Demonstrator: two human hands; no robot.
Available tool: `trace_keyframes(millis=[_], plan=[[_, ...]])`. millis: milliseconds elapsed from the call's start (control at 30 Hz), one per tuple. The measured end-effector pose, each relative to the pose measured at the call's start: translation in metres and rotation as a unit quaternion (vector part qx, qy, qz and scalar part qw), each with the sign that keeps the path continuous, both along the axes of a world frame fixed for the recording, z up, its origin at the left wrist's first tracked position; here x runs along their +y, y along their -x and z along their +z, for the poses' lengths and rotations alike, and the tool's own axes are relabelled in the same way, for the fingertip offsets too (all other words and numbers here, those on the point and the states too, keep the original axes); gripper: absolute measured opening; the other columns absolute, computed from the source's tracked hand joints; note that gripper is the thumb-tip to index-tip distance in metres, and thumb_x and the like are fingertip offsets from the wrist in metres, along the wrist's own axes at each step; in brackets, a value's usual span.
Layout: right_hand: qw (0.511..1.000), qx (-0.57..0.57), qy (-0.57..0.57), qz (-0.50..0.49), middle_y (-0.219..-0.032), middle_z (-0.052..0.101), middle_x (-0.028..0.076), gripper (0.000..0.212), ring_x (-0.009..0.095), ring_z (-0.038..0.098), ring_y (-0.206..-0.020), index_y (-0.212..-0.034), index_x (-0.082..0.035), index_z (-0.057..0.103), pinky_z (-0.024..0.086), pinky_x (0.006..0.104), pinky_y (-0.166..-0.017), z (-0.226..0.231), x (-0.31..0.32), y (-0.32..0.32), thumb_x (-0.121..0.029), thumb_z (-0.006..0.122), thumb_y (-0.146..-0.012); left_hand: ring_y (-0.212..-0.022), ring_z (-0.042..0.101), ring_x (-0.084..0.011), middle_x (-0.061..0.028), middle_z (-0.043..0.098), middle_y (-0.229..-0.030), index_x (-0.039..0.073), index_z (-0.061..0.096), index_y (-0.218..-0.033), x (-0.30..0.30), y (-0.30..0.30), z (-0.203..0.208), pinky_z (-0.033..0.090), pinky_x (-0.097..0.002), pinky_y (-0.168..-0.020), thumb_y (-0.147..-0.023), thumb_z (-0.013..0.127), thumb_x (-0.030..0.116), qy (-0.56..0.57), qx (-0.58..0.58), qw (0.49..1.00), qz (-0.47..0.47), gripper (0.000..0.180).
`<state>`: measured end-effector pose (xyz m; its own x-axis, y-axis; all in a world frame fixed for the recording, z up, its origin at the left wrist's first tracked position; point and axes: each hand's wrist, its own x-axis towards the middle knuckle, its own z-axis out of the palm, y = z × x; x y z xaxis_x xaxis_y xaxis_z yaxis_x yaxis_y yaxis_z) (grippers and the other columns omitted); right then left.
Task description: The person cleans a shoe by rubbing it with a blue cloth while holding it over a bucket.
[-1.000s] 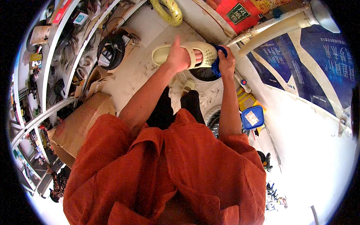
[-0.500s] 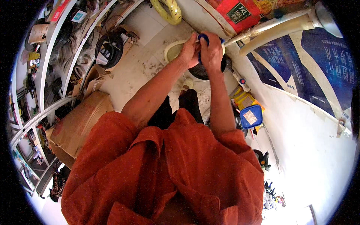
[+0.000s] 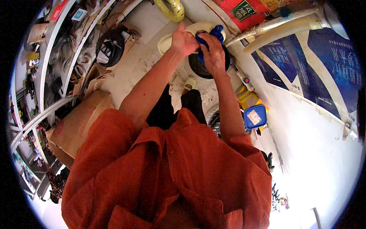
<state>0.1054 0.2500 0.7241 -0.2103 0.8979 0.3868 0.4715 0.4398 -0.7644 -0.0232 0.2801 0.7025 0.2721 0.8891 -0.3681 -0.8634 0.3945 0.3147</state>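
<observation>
A bunched dark-blue cloth (image 3: 218,33) is in my right hand (image 3: 213,55), whose fingers are wrapped round it. Part of it sticks out past the knuckles, and another fold hangs under the palm. Beside it on the left, my left hand (image 3: 185,42) has its fingers stretched and thumb raised, with nothing visible in it. Both hands are over a cream-coloured, basin-like vessel (image 3: 164,45) with a rounded rim, partly hidden by them. Just nearer stands a round black container (image 3: 200,70), half covered by my right hand and forearm.
Crowded metal shelves (image 3: 47,65) line the left, with a cardboard box (image 3: 82,124) below. A coiled black cable (image 3: 110,49) lies near them. A yellow hose (image 3: 173,11) is at the far end. Along the right wall are pipes (image 3: 282,32) and a blue-lidded tub (image 3: 255,116).
My hands were close together around the blue cloth. Now my left hand has come away to the left and opened, while the cloth stays bunched in my right.
</observation>
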Motion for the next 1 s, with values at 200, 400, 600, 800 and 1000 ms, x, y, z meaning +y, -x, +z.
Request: trace_keyframes(millis=[200,400,600,800,1000], plan=[[0.996,-0.06,0.007,0.058,-0.106,0.056,0.008,0.037,0.027,0.05,-0.103,-0.101,-0.007,0.057,0.04,0.0348,-0.088,0.0,-0.016,-0.026,0.008,0.058,-0.067,-0.117,0.033,-0.0395,-0.0274,0.033,-0.126,-0.014,0.023,-0.124,-0.003,-0.004,-0.012,0.022,-0.0492,-0.1,-0.089,0.016,0.052,0.049,-0.047,0.997,0.033,0.076],[0.996,-0.093,0.015,0.012,-0.1,0.058,0.008,0.031,0.029,0.053,-0.097,-0.095,-0.008,0.059,0.042,0.0373,-0.085,-0.018,-0.014,-0.064,0.003,0.06,-0.067,-0.125,0.02,-0.0432,-0.026,0.028,-0.131,-0.01,0.025,-0.126,0.004,0.001,0.012,0.014,-0.053,-0.102,-0.089,0.014,0.051,0.062,-0.05,0.996,-0.044,0.072],[0.981,0.096,0.123,-0.111,-0.098,0.058,0.015,0.025,0.026,0.054,-0.096,-0.101,-0.002,0.056,0.041,0.0323,-0.085,-0.006,-0.012,-0.043,0.0,0.056,-0.076,-0.111,0.045,-0.0347,-0.0225,0.041,-0.124,-0.005,0.032,-0.125,-0.005,0.012,-0.017,0.035,-0.0448,-0.095,-0.091,0.031,0.039,0.043,0.169,0.976,-0.13,0.055],[0.994,0.098,0.05,0.01,-0.103,0.056,0.012,0.026,0.023,0.052,-0.1,-0.102,-0.003,0.057,0.04,0.0316,-0.086,0.013,0.008,-0.015,0.001,0.056,-0.076,-0.086,0.052,-0.0157,-0.0086,0.059,-0.096,-0.001,0.056,-0.1,-0.031,-0.007,-0.02,0.041,-0.0303,-0.081,-0.08,0.057,0.024,-0.167,0.45,0.786,-0.391,0.032],[0.987,0.023,0.026,0.157,-0.103,0.056,0.009,0.026,0.024,0.051,-0.1,-0.092,-0.006,0.061,0.041,0.0318,-0.086,0.037,0.023,0.003,0.005,0.057,-0.069,-0.103,0.048,-0.0179,-0.0095,0.054,-0.111,0.0,0.054,-0.108,-0.034,0.004,-0.021,0.035,-0.0297,-0.091,-0.077,0.063,0.025,-0.199,0.447,0.759,-0.43,0.041]])
